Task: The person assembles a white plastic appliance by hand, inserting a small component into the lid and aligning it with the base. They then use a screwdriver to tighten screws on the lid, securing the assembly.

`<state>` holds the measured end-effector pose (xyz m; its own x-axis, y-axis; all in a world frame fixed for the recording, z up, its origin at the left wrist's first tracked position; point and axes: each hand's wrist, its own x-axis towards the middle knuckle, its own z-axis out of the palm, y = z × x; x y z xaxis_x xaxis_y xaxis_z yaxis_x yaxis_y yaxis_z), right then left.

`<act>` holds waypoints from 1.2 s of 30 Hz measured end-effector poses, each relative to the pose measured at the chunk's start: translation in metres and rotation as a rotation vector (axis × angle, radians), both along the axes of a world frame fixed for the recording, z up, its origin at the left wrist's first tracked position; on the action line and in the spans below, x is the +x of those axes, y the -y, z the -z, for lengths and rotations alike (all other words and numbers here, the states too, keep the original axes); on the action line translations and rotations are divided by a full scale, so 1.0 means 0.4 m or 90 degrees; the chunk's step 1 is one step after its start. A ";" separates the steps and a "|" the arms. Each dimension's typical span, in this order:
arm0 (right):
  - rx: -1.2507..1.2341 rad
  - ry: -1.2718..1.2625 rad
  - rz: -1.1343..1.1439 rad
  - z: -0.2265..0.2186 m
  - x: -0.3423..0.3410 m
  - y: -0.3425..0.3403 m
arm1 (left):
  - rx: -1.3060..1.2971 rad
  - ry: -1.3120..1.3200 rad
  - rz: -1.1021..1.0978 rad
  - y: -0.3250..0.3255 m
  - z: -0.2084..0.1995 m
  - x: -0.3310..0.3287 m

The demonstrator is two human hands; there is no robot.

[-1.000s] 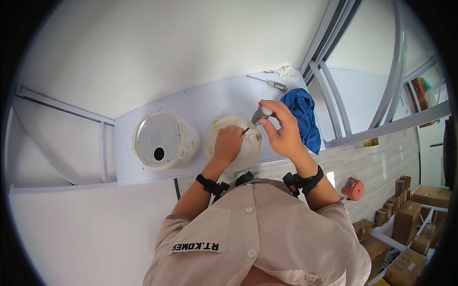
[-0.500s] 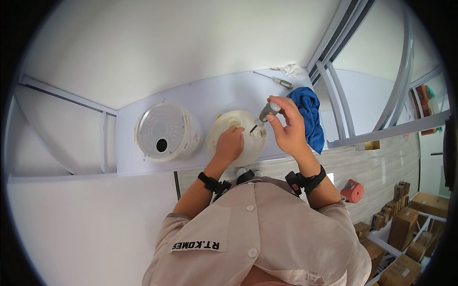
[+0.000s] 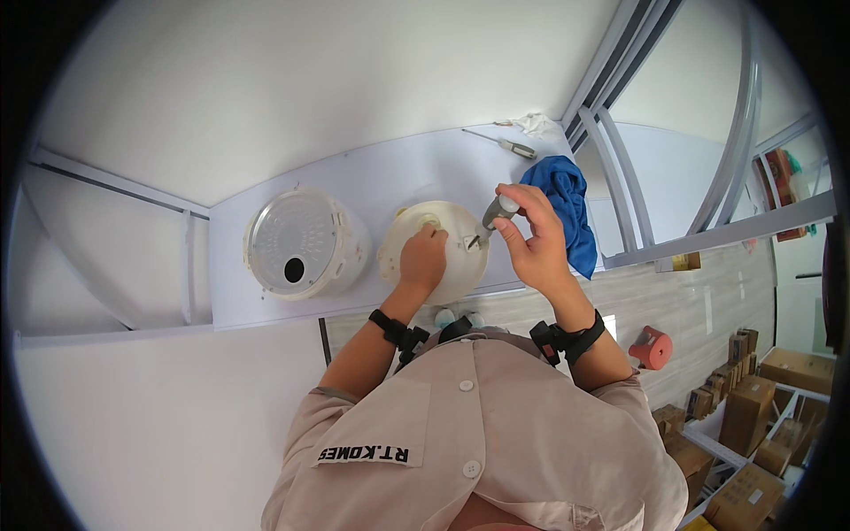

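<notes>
My right hand [image 3: 537, 244] grips the grey handle of a screwdriver [image 3: 498, 212] between thumb and fingers. Its shaft slants down to the left, and the tip is at a small white block [image 3: 471, 241] on a round cream plastic cover [image 3: 462, 276]. My left hand [image 3: 423, 264] rests on that cover with curled fingers, holding it by a raised round part; the fingertips are partly hidden. Left of the cover stands a white round appliance body [image 3: 354, 252] with a clear ribbed top and a black disc on it.
A crumpled blue cloth [image 3: 567, 212] lies right of my right hand. Behind it are a second screwdriver [image 3: 517, 148] and a white crumpled rag [image 3: 536, 125]. The pale table [image 3: 266, 195] meets grey frame bars at right. On the floor are a red roll [image 3: 652, 348] and cardboard boxes [image 3: 746, 414].
The screwdriver has shifted slightly left and down, its tip now at the block. My left hand stays on the cover with slightly shifted fingers. The whole view has moved a little.
</notes>
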<state>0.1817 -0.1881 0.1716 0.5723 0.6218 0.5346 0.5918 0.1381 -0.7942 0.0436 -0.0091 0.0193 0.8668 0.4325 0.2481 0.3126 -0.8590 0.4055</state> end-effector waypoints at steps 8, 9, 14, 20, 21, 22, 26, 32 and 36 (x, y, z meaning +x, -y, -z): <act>0.006 0.008 0.010 0.002 0.002 -0.004 | -0.201 0.056 0.041 -0.010 -0.009 -0.008; 0.008 0.006 0.011 0.003 0.002 -0.006 | -0.340 0.059 0.000 -0.010 -0.008 -0.007; -0.022 0.000 -0.013 0.017 0.007 -0.004 | -0.703 0.056 -0.102 -0.010 0.005 -0.004; -0.017 -0.010 -0.017 0.023 0.006 -0.007 | -0.191 0.013 0.036 0.007 -0.003 -0.004; -0.018 -0.010 -0.016 0.022 0.006 -0.006 | -0.197 0.009 0.044 0.012 -0.008 -0.001; -0.019 -0.011 -0.014 0.021 0.005 -0.004 | -0.202 0.004 0.052 0.017 -0.014 0.000; -0.020 -0.011 0.000 0.020 0.008 0.004 | -0.195 -0.008 0.107 0.016 -0.029 0.009; -0.017 -0.023 0.017 0.024 0.005 0.011 | -0.190 -0.027 0.102 0.015 -0.023 0.024; 0.033 -0.016 0.059 0.017 -0.005 -0.002 | -0.201 0.010 0.098 0.004 -0.003 0.022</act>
<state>0.1795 -0.1875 0.1650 0.6403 0.5372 0.5490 0.5833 0.1251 -0.8026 0.0523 -0.0106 0.0206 0.9250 0.3546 0.1368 0.1806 -0.7267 0.6628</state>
